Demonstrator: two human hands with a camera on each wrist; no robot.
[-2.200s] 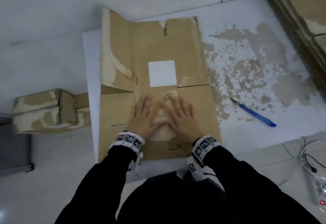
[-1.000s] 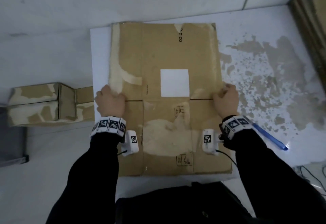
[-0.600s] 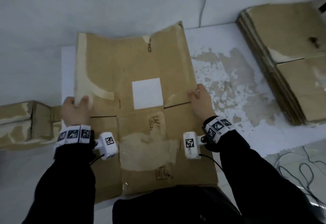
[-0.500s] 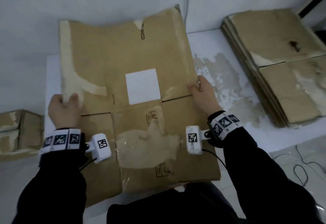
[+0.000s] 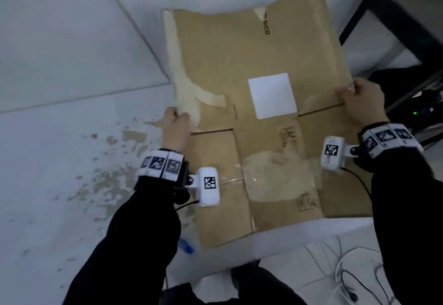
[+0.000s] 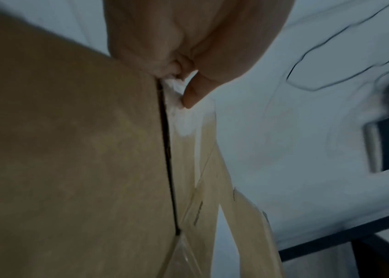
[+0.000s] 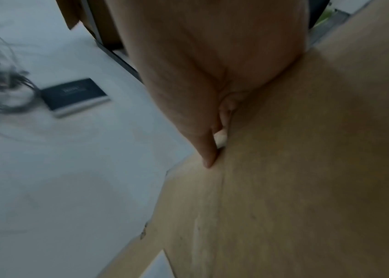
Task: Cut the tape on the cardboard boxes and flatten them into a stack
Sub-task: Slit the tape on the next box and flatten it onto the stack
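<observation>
We've got the flattened box (image 5: 259,122) slung between our hands, left hand (image 5: 176,127) and right hand (image 5: 362,103) each pinching a side edge, its long axis pointing away from us.

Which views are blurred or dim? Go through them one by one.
Head view: dim, bluish light, mild blur, the flattened box still readable. Left wrist view: dark, the left hand and background cables smeared. Right wrist view: strongest motion blur, the right hand soft against the box.
</observation>
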